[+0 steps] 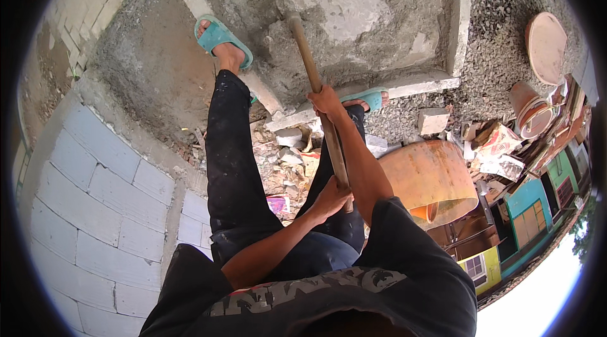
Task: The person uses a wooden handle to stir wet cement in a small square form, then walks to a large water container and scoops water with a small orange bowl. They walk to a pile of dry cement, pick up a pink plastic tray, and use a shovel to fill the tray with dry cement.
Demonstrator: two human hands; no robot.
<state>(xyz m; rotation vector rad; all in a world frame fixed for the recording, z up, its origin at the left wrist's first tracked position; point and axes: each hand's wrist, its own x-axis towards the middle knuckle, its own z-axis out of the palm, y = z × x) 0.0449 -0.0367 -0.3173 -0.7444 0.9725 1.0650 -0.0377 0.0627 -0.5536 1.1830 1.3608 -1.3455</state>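
Both my hands are closed round a long-handled tool with a wooden shaft (305, 52), held slantwise in front of my body. My right hand (325, 102) grips it around the middle. Nearer my waist, my left hand (332, 200) holds it close to its butt end. The far end of the shaft meets rough grey mortar (269, 46); no tool head can be made out there. That mortar lies in a patch bordered by concrete edging (417, 86). My feet, in turquoise sandals (216, 35), stand apart on or beside the edging.
A grey block wall (101, 204) curves along the left. Rubble and scraps (291, 163) lie between my legs. To the right are a stained orange drum (433, 179), a loose block (433, 121), stacked buckets (530, 109), a round pale lid (546, 48) and gravel (490, 52).
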